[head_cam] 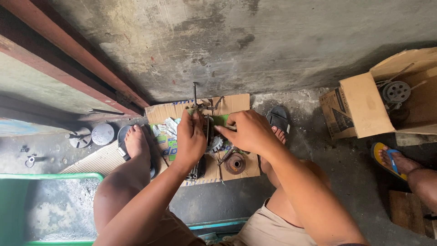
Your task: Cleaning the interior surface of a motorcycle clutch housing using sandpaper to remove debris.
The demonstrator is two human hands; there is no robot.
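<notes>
A rough concrete wall point(236, 41), stained dark in patches, filled the upper middle of the frame. A reddish-brown beam point(73, 59) ran diagonally across the upper left. The floor point(318, 150) was grey concrete, worn and dusty, lit by soft daylight. At the upper right stood an open cardboard box point(364, 105) with a grey wheel-shaped metal part point(396, 91) inside. A green bin rim point(50, 176) edged the lower left. Round metal parts point(102, 133) lay on the floor at the left. A wooden block point(407, 209) sat at the lower right.
</notes>
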